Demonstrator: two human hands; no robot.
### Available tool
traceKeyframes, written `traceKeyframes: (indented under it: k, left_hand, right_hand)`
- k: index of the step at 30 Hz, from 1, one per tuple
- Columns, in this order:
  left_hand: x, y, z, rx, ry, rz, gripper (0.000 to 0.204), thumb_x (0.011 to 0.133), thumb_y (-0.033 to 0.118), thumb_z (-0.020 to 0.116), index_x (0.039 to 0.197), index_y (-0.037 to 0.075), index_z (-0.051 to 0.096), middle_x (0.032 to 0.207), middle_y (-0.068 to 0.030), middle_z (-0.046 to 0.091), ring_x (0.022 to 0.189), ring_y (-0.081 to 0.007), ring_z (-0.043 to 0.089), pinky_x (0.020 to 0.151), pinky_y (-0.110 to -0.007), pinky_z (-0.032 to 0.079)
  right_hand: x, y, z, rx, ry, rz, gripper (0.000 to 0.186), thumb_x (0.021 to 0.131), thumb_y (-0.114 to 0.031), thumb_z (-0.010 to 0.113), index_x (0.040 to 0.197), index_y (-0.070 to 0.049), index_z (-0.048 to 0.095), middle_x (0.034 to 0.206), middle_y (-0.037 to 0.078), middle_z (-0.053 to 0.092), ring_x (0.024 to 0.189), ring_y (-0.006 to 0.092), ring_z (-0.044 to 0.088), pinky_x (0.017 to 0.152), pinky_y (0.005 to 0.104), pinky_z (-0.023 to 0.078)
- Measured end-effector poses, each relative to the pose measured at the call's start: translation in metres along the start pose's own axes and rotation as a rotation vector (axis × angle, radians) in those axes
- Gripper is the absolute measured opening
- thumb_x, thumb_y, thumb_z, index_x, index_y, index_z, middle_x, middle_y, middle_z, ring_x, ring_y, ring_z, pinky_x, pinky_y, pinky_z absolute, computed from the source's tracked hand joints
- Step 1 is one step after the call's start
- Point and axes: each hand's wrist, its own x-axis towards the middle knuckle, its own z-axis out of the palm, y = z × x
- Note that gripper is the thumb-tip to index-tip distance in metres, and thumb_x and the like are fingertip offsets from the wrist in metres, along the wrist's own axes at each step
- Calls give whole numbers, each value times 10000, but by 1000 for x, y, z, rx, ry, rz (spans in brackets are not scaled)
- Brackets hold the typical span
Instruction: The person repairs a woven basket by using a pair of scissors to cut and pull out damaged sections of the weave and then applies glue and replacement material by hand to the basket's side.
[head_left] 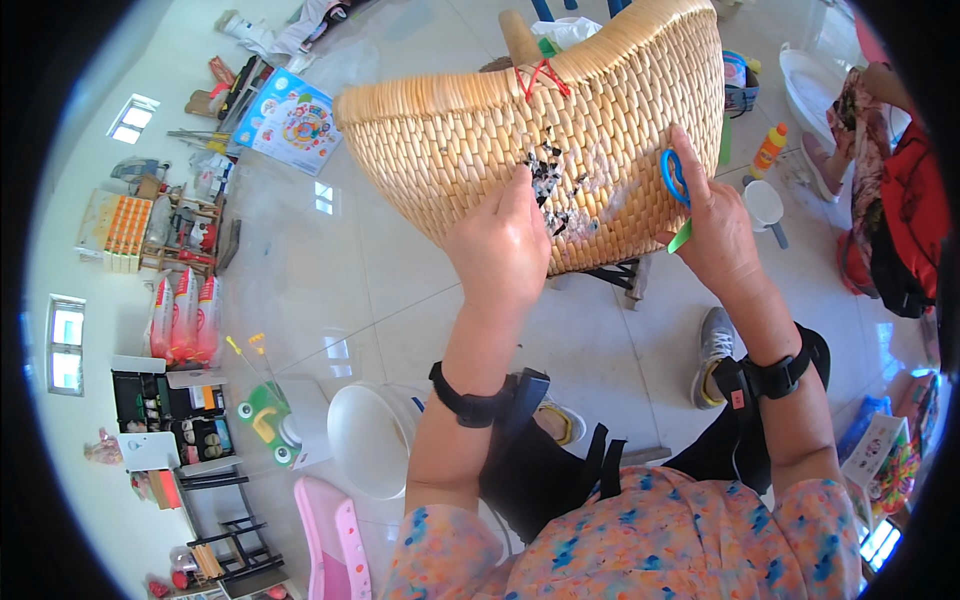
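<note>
A large woven straw basket [620,120] is tilted before me, its side facing up and a red cord tied near the rim. Small black and white bits [545,172] cluster on the weave beside a whitish, glossy smear. My left hand [505,240] is closed, fingertips pressed at these bits; whatever the fingers pinch is hidden. At the basket's right side, my right hand [715,225] lies against the weave with its index finger stretched upward. It holds a tool with a blue loop [675,178]; a green plastic piece [680,237] sticks out by the thumb. The tool's exact kind does not show.
A white bucket [372,440] stands on the tiled floor left of my legs, near a green frog-shaped item [268,422] and a pink plastic piece [330,540]. An orange bottle [768,148] and a white cup [764,204] are at right, near another person's foot [822,165].
</note>
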Motion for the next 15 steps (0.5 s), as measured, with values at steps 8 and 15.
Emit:
traceKeyframes:
  k: [8, 15]
  left_hand:
    - [6, 2, 5, -29, 59, -24, 234, 811, 47, 668, 1043, 30, 694, 785, -116, 684, 657, -293, 671, 593, -397, 530]
    - [1, 5, 8, -58, 113, -41, 245, 814, 30, 664, 1059, 17, 682, 814, -126, 700, 679, -286, 685, 596, -384, 533]
  right_hand:
    - [0, -4, 0, 7, -15, 10, 1189, 610, 65, 793, 1575, -173, 141, 913, 183, 663, 818, 407, 624, 735, 473, 492]
    - [0, -9, -1, -65, -7, -7, 1080, 661, 40, 707, 1569, -131, 148, 744, 102, 653, 767, 300, 652, 797, 410, 476]
